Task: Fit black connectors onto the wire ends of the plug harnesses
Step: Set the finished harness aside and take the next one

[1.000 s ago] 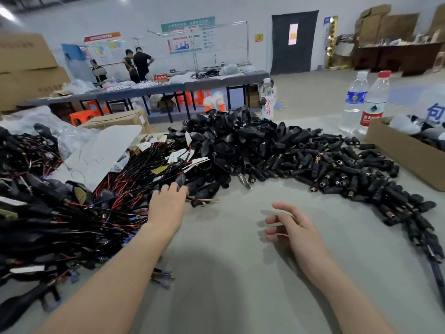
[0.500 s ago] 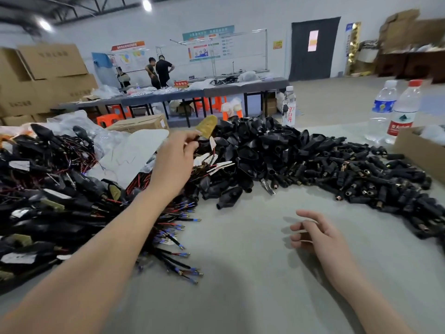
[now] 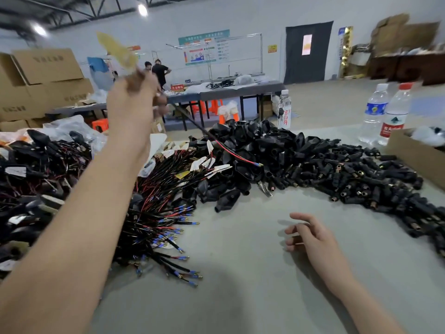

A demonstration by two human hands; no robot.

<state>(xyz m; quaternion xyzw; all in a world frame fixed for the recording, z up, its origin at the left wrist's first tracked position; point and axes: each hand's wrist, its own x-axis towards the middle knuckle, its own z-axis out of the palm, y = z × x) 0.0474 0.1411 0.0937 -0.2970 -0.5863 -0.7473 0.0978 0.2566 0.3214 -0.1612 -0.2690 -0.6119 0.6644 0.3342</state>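
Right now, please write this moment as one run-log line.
left hand: holds one harness up, wire ends hanging | right hand: open, empty | connector pile: untouched

wall (image 3: 252, 18) white, posters (image 3: 204, 48) | door (image 3: 309, 51) dark | floor (image 3: 325, 102) grey | far tables (image 3: 240, 91), orange stools (image 3: 100, 124) | cartons (image 3: 45, 66) stacked left | two ceiling lamps (image 3: 142, 9) lit

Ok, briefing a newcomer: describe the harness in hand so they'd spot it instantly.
Start at the tangled harness pile on the left. Above it, the raised left hand holds one harness, wire slanting down toward the black covers. Only this one is lifted, yellow tag uppermost.
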